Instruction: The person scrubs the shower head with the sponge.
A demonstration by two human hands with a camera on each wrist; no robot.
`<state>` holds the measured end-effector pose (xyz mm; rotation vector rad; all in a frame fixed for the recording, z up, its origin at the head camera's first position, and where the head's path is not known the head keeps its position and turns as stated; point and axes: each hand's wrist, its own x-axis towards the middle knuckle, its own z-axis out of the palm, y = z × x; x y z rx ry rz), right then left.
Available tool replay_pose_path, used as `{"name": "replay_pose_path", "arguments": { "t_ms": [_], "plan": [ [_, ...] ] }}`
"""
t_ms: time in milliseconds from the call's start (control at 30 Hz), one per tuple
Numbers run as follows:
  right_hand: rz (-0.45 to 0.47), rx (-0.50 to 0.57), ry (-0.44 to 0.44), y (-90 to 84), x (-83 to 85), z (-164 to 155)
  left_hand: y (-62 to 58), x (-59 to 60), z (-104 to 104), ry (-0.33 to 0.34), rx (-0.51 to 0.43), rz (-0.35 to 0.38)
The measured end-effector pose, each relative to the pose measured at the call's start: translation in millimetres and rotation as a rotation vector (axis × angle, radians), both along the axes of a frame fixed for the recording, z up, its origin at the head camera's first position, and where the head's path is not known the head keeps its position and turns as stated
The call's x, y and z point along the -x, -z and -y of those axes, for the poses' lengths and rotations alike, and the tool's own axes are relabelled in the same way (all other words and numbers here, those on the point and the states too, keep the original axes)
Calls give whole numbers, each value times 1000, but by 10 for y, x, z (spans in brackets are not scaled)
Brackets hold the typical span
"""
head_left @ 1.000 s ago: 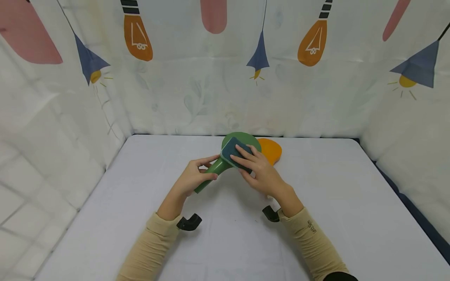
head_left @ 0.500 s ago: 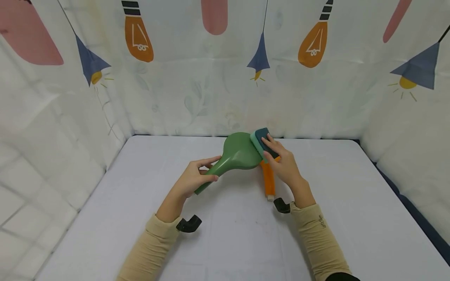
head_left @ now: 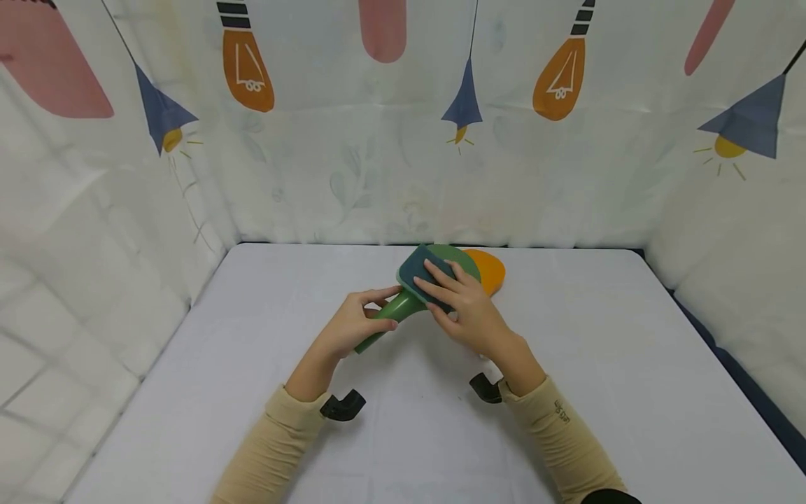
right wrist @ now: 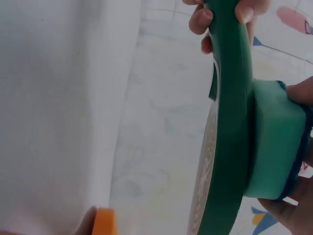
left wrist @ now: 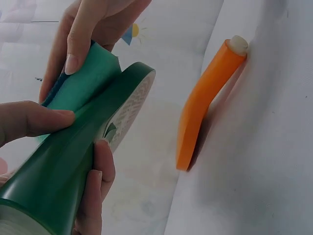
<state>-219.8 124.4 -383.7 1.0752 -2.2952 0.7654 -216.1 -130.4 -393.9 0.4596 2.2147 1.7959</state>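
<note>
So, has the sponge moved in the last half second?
Yes, left: in the head view, the sponge was below the middle printed blue lamp; now it's mostly left of it.

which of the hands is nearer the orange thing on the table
The right hand: in the head view it holds the sponge close beside the orange thing, hiding part of it; the left hand grips the green handle, farther off to the left.
</note>
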Motion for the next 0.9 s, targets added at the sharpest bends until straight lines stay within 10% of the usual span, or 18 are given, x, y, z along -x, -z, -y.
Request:
{"name": "replay_pose_path", "arguments": {
  "t_ms": [567, 900],
  "plan": [
    [306, 236, 291, 90, 237, -419, -26, -32, -21, -36, -11, -23],
    [-30, 90, 41, 110, 136, -70, -9, -19, -28, -54, 16, -58]
  ]
}}
